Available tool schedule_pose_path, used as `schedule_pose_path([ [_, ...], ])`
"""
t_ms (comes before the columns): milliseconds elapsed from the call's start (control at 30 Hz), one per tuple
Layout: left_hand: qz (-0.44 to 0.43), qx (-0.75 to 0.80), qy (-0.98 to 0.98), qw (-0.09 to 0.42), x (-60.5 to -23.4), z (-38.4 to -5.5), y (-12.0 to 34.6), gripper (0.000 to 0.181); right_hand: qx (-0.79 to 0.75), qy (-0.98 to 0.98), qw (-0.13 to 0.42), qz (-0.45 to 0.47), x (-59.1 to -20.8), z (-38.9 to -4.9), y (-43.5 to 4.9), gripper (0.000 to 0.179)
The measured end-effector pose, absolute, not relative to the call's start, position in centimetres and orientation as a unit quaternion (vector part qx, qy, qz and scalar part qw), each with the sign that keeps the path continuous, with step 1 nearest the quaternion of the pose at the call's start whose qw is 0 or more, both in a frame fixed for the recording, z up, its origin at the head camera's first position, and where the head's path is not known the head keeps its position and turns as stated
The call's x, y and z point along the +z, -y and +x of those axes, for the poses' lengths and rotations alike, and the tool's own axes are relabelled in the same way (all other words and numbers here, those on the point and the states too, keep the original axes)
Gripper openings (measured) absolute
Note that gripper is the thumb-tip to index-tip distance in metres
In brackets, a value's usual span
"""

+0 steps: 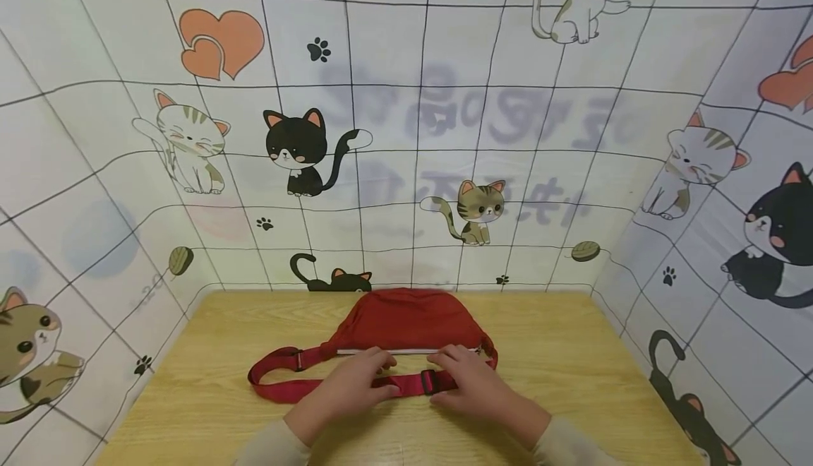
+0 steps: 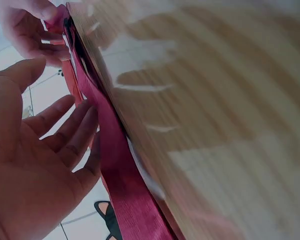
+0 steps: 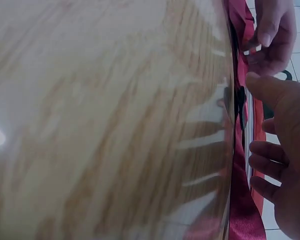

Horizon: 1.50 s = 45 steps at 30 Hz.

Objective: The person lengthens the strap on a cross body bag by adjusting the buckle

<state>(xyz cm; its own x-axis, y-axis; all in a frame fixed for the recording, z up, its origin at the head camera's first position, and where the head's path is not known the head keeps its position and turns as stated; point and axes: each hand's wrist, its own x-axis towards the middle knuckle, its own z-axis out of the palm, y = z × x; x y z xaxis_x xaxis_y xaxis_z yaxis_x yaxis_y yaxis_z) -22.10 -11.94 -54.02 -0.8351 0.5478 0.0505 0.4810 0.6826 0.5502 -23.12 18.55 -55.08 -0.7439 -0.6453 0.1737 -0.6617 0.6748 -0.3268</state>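
Note:
A red waist bag lies on the wooden table, its pale zipper facing the person. Its dark red strap loops out to the left and runs across in front, with a black buckle near the right hand. Over the strap's middle, the left hand has relaxed fingers, and thumb and fingers stand apart in the left wrist view. The right hand reaches over the strap beside the buckle, fingertips near the zipper. In the right wrist view its fingers bend loosely without closing round the strap.
The wooden table ends at a back wall covered with a cat-print sheet, and similar side walls stand at left and right. A black strap adjuster sits on the left part of the loop.

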Motion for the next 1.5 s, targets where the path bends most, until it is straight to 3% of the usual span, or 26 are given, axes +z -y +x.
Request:
schedule_pose_path([
  [533, 0.269, 0.239, -0.932, 0.051, -54.2, -23.1, 9.1, 0.021, 0.209, 0.911, -0.008, 0.355, -55.8, -23.6, -17.8, 0.04],
  [833, 0.267, 0.255, -0.928, 0.057, -54.7, -23.6, 9.0, 0.022, 0.227, 0.911, -0.021, 0.343, -55.8, -23.8, -17.9, 0.04],
  [1033, 0.259, 0.306, -0.914, 0.066, -54.8, -23.7, 9.3, 0.022, 0.265, 0.899, 0.003, 0.349, -55.3, -23.4, -18.0, 0.041],
  [1333, 0.265, 0.356, -0.895, 0.039, -54.6, -23.3, 9.5, 0.015, 0.276, 0.893, 0.013, 0.356, -54.6, -23.3, -18.0, 0.044],
  [1500, 0.265, 0.383, -0.884, 0.05, -54.0, -23.1, 9.9, 0.01, 0.276, 0.874, 0.064, 0.395, -54.3, -23.4, -18.0, 0.049],
])
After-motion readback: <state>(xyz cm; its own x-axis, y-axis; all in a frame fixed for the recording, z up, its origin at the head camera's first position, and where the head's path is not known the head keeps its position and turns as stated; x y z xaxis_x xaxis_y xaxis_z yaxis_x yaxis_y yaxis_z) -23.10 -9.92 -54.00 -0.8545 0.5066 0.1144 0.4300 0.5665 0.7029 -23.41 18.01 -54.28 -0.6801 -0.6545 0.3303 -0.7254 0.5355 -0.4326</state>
